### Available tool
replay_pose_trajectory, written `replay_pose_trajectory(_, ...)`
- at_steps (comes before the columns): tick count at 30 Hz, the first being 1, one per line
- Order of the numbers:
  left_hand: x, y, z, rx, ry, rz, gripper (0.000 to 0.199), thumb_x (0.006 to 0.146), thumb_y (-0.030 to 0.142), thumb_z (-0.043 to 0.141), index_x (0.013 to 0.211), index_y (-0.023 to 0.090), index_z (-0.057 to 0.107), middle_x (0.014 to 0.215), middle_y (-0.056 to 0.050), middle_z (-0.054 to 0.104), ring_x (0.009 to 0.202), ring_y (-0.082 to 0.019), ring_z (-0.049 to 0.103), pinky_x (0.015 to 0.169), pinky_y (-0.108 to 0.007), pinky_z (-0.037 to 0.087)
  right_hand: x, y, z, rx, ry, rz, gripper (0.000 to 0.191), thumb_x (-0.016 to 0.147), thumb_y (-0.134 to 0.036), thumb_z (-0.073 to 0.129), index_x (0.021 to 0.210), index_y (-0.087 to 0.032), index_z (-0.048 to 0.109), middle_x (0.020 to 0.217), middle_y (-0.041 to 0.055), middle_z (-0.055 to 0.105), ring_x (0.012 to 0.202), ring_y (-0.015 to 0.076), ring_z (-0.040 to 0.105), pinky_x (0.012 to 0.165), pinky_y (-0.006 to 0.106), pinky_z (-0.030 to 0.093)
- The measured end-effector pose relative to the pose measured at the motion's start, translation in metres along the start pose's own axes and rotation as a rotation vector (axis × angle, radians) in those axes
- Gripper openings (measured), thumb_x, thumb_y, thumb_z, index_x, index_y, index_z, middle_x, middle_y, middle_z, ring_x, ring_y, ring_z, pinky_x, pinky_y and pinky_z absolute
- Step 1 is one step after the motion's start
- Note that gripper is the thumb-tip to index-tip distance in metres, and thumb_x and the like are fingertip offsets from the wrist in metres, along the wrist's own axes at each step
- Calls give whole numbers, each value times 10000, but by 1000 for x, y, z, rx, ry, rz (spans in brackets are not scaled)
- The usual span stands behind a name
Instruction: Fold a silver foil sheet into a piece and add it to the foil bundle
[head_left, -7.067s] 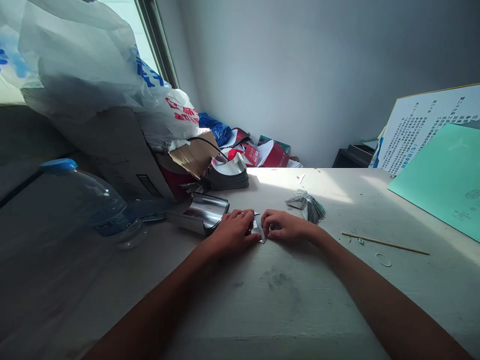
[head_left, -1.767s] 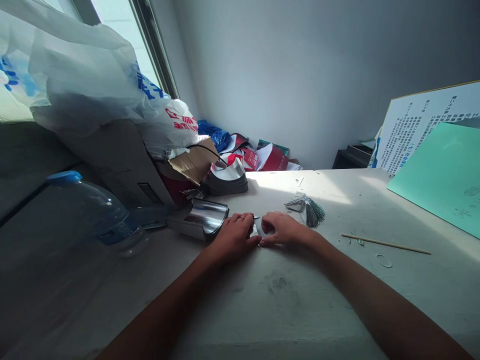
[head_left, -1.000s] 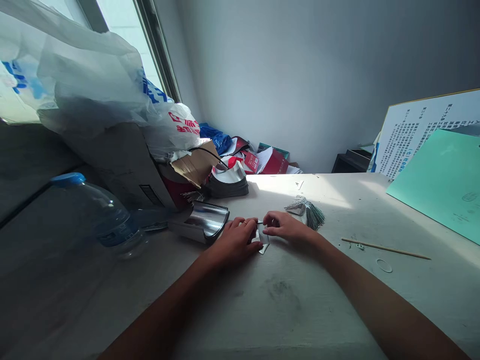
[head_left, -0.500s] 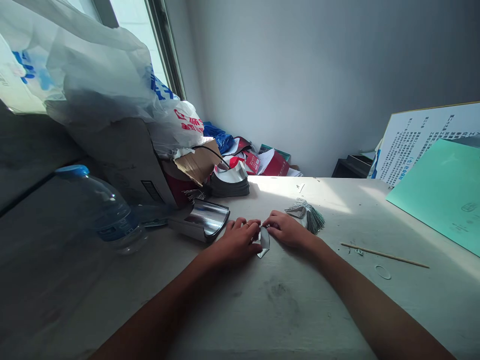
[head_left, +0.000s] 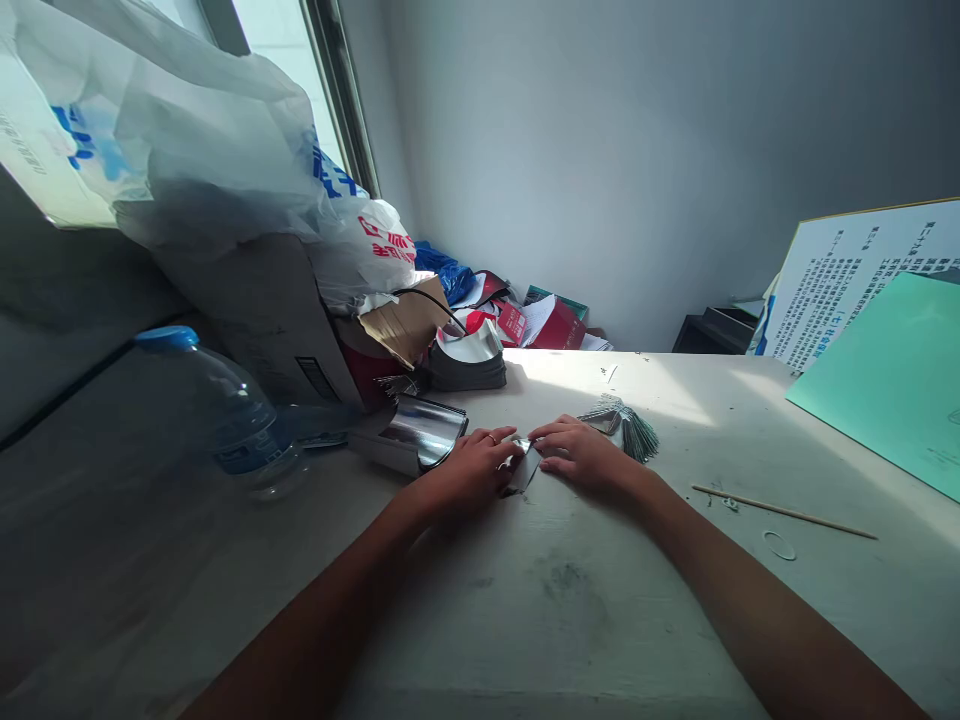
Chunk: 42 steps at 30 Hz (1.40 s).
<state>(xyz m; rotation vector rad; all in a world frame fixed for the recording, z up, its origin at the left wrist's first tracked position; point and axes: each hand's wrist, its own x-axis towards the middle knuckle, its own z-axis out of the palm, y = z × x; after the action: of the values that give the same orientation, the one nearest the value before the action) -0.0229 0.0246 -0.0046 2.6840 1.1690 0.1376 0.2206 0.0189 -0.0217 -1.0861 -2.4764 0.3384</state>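
Observation:
A small folded piece of silver foil-faced sheet (head_left: 527,468) lies on the white table between my hands. My left hand (head_left: 478,464) has its fingers curled over the left side of the piece, with the thumb hidden or hard to see. From the other side, my right hand (head_left: 576,450) holds the upper right edge with its fingertips. Close to my left hand rests a curved stack of shiny silver sheets (head_left: 427,430). Just beyond my right hand sits a fanned bundle of thin silvery folded pieces (head_left: 634,432).
A blue-capped plastic bottle (head_left: 251,430) and a carton (head_left: 259,310) under plastic bags (head_left: 217,150) fill the left. A thin wooden stick (head_left: 784,513) and a white ring (head_left: 778,545) lie at right, before a green folder (head_left: 892,370). Paper clutter (head_left: 551,325) lies behind.
The folded silver piece has tilted and turned between my hands. My right fingers have shifted along its edge and spread slightly. The view has swung a little left.

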Motion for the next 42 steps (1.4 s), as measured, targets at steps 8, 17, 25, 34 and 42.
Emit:
replay_pose_trajectory(8, -1, -4, 1, -25, 4, -26, 427, 911, 246, 584, 1330, 327, 581, 1575, -91, 368, 1442, -332, 360, 1155, -549, 337, 3, 5, 4, 43, 15, 24, 230, 868, -346, 749, 1049, -205, 744, 1207, 63, 704, 1119, 245, 585, 994, 379, 458)
replay_pose_trajectory(17, -6, -9, -24, -244, -84, 52, 405, 1005, 343, 419, 1380, 249, 542, 1440, -53, 548, 1374, -222, 448, 1163, -361, 357, 2, 1, 0, 20, -3, 60, 170, 885, -310, 721, 1018, -208, 749, 1222, 61, 693, 1114, 231, 592, 963, 366, 459)
replay_pose_trajectory(25, -4, -11, -12, -109, -21, -52, 741, 818, 365, 738, 1453, 195, 394, 1548, -146, 386, 1469, -289, 314, 1199, -431, 295, 0, -7, -4, -1, 18, 67, 146, 921, -259, 667, 1026, -219, 761, 1184, 55, 707, 1103, 216, 596, 946, 346, 466)
replay_pose_trajectory(34, -4, 2, -18, -80, 79, -111, 422, 769, 293, 771, 1120, 175, 568, 1228, -102, 562, 1147, -261, 555, 970, -343, 468, 6, -12, -4, -290, -57, 70, 320, 898, -497, 696, 951, -187, 752, 1059, 86, 706, 963, 241, 623, 730, 315, 444)
replay_pose_trajectory(42, -1, 6, -21, -29, -13, -98, 63, 841, 224, 678, 895, 192, 685, 1006, -54, 646, 914, -208, 623, 745, -268, 449, 12, -10, -3, -397, -91, 23, 384, 911, -543, 665, 872, -167, 735, 997, 103, 701, 880, 239, 641, 672, 308, 414)
